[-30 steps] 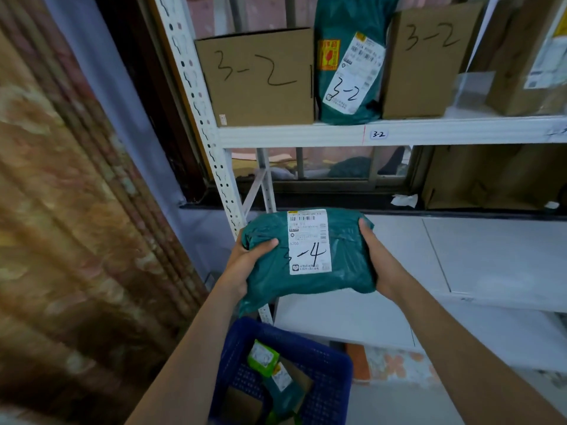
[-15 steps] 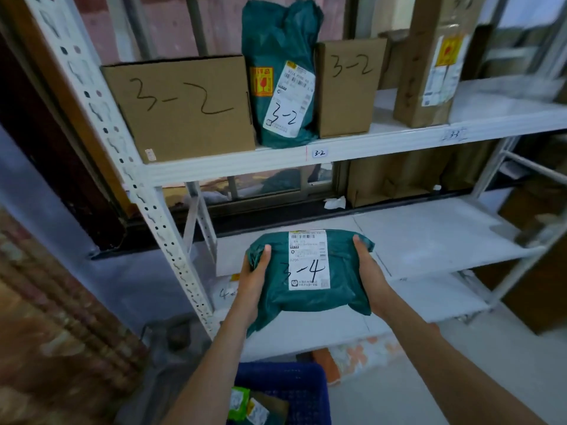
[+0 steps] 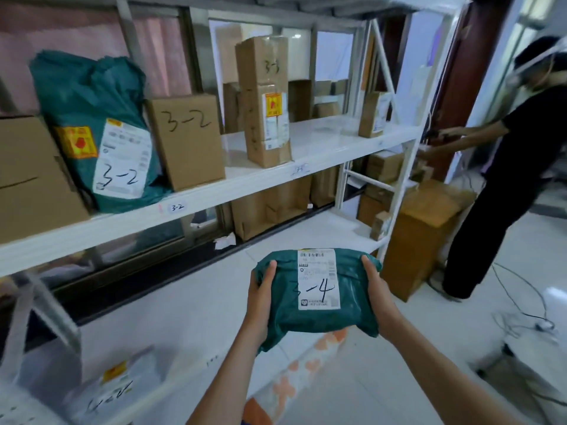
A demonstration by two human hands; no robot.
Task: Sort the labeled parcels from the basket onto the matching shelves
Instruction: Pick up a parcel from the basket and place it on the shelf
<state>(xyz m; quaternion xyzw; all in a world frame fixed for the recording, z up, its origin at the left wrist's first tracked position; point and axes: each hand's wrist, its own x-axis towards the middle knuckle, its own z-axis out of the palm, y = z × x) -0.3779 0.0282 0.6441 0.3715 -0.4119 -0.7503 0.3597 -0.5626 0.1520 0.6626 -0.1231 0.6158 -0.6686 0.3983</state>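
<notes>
I hold a dark green plastic parcel with a white label marked 3-4 in front of me, over the lower white shelf. My left hand grips its left edge, thumb on top. My right hand grips the right edge. The shelf above carries a tag 3-2 and holds a green bag marked 3-2, a brown box marked 3-2 and a tall box marked 3-3. The basket is out of view.
A white plastic parcel lies on the lower shelf at the left. Brown boxes stand on the floor by the rack's right post. A person in black stands at the right. Cables trail across the floor.
My view has swung to the right along the rack, and the basket has dropped out of sight. Both hands still hold the 3-4 parcel. A person at the right has come into view.
</notes>
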